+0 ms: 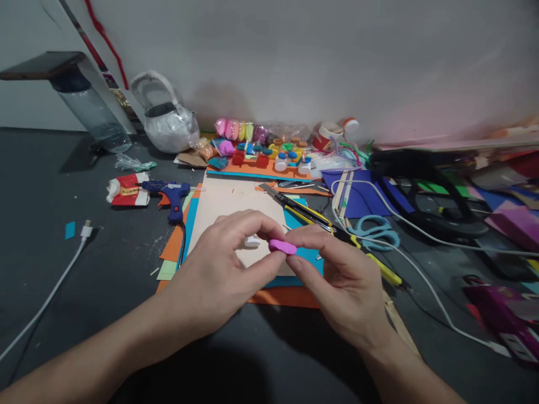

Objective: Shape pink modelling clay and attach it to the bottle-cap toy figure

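Note:
A small, flattened, rounded piece of magenta modelling clay [282, 247] is pinched between the fingertips of both hands. My left hand [227, 261] grips its left end with thumb and index finger. At its right end, my right hand [347, 275] presses with thumb and index finger. Beneath them lies a cream sheet of paper [236, 196] on stacked blue and orange sheets. Partly behind my left fingers sits a small white piece [252, 241] on the sheet. Beyond my right hand, a black and yellow utility knife [298, 209] lies across the paper.
A blue glue gun [173, 197] lies left of the paper. Small clay models [269, 156] and bagged clay [233, 129] stand behind. Light-blue scissors [374, 233] and a white cable [415, 264] lie right. A water bottle [95, 115] and silvery kettle-shaped pot [168, 123] stand back left.

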Tool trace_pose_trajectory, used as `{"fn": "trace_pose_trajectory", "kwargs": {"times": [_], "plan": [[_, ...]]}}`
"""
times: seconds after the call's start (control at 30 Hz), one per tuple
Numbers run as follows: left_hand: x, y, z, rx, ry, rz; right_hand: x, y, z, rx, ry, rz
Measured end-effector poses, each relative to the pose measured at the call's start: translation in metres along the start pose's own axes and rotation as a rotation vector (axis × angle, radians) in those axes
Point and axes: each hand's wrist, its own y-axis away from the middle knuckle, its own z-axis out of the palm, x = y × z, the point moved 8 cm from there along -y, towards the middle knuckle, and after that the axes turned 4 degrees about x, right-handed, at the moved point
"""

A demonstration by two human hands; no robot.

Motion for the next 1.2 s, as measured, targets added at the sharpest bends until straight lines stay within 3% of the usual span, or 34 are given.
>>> {"fn": "trace_pose_trajectory", "kwargs": {"times": [0.2,0.37,0.9,1.2], "plan": [[0.025,0.006,-0.004,0.118,-0.167,0.423,-0.007,-0.001,-0.001,-0.032,0.066,-0.004],[0.035,0.015,-0.007,0.188,-0.364,0.605,-0.01,-0.004,-0.001,-0.039,0.1,-0.012],[0.032,0.013,-0.005,0.182,-0.412,0.559,-0.011,-0.004,0.0,-0.028,0.158,0.016],[0.034,0.015,-0.005,0.159,-0.45,0.63,-0.004,-0.003,0.001,-0.051,0.108,0.096]]}}
